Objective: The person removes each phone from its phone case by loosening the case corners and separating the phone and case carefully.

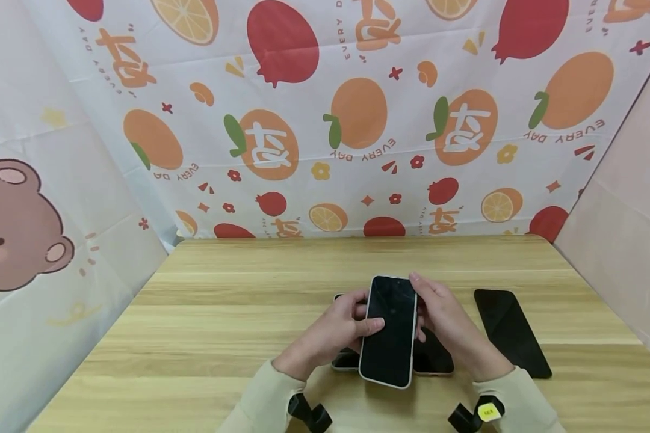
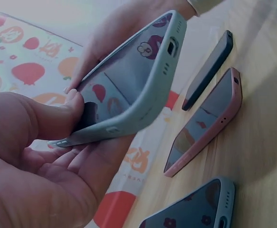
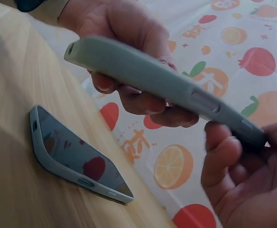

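A smartphone in a pale grey-green case (image 1: 389,358) is held above the table with its dark screen facing up. My left hand (image 1: 333,325) grips its left side, thumb (image 2: 57,111) on the screen and fingers behind. At the phone's upper right edge, my right hand (image 1: 448,322) pinches the end, thumb at the top corner. The right wrist view shows the held phone's side buttons (image 3: 206,102) and the right fingers against that edge. Below it lie two more phones, one in a pale case (image 1: 345,359) and one in a pink case (image 2: 202,126), both partly covered in the head view.
To the right a larger black phone (image 1: 511,334) lies flat on the wooden table (image 1: 222,288). A fruit-print cloth (image 1: 357,180) hangs behind the table's far edge. Pale cloths flank both sides, the left one with a printed bear (image 1: 18,225).
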